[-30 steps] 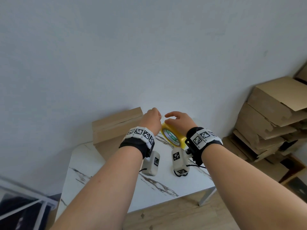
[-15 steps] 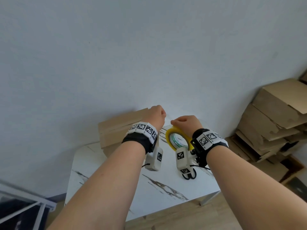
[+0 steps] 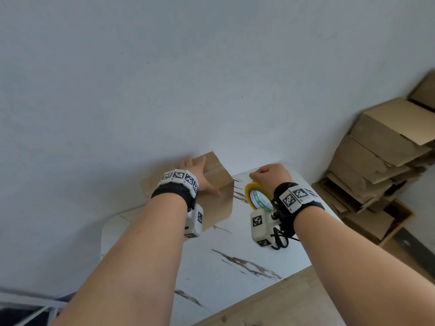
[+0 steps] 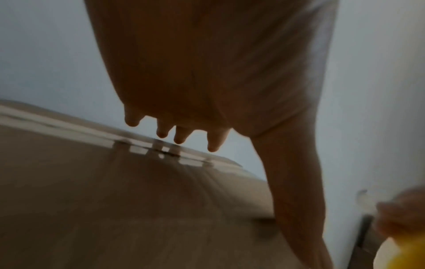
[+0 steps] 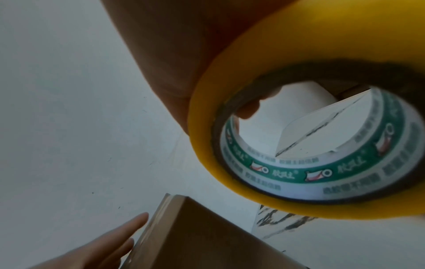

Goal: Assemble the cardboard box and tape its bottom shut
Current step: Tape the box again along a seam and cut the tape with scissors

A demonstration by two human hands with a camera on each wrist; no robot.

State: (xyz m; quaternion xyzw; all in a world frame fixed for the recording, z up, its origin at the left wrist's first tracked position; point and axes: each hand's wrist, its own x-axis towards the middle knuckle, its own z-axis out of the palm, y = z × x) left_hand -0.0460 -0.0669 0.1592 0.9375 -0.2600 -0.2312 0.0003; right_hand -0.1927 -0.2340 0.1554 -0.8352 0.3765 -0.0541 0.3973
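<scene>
The cardboard box (image 3: 213, 184) stands assembled at the far left part of the white marbled worktop (image 3: 235, 267), against the pale wall (image 3: 164, 78). The left hand (image 3: 197, 175) lies flat on the top face of the box, fingers straight and spread toward the far edge, thumb extended along the near edge; its grip is wide and encloses nothing. In the left wrist view, the fingertips (image 4: 162, 133) extend just past a glossy strip of tape along the box seam. To the right of the box, apart from it, the right hand (image 3: 270, 176) holds the yellow tape roll (image 3: 257, 196) above the worktop. The right wrist view shows fingers (image 5: 250, 107) curled through the roll core, so this grip is narrow and closed around the roll. At the far right, well apart from the worktop, a stack of flattened cartons (image 3: 381, 165) rests on the floor against the wall.
</scene>
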